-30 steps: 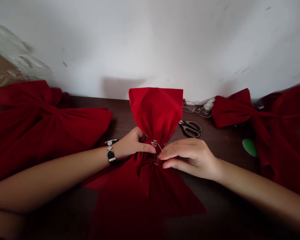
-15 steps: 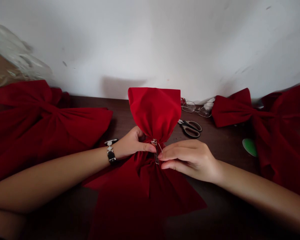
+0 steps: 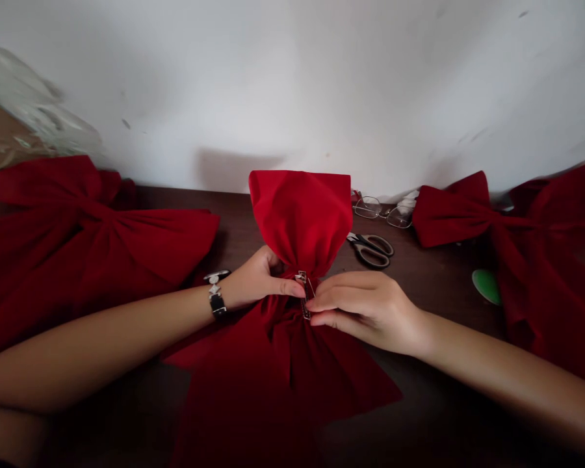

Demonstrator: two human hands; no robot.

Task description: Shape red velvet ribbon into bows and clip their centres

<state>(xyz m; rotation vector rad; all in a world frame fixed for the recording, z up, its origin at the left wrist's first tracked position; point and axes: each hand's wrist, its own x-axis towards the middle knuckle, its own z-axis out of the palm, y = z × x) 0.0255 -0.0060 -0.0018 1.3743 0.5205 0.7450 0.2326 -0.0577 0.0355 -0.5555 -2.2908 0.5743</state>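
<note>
the left hand [image 3: 258, 281] is gripping the gathered waist of a red velvet bow [image 3: 297, 218], its thumb lying across the front and its fingers hidden behind the fabric. the right hand [image 3: 368, 311] is closing narrowly on a metal pin clasp [image 3: 304, 294] fixed at the bow's waist, and its fingertips [image 3: 312, 304] are touching the clasp's right edge. the fingers are covering part of the clasp, so its thin pin is hard to make out. the bow is lying on a dark wooden counter [image 3: 175, 201], with its upper loop standing up and its lower tails spreading toward the camera, fading into shadow and cut off by the frame's bottom edge. a beaded bracelet [image 3: 217, 298] is circling the left wrist. right of the bow, black-handled scissors [image 3: 370, 251] are lying closed, with eyeglasses [image 3: 383, 212] just behind them. further right, a second red bow [image 3: 531, 260] is lying beside a green object [image 3: 486, 287] too partly hidden to identify. left of the bow, a third red bow [image 3: 78, 234] is running off the frame.
</note>
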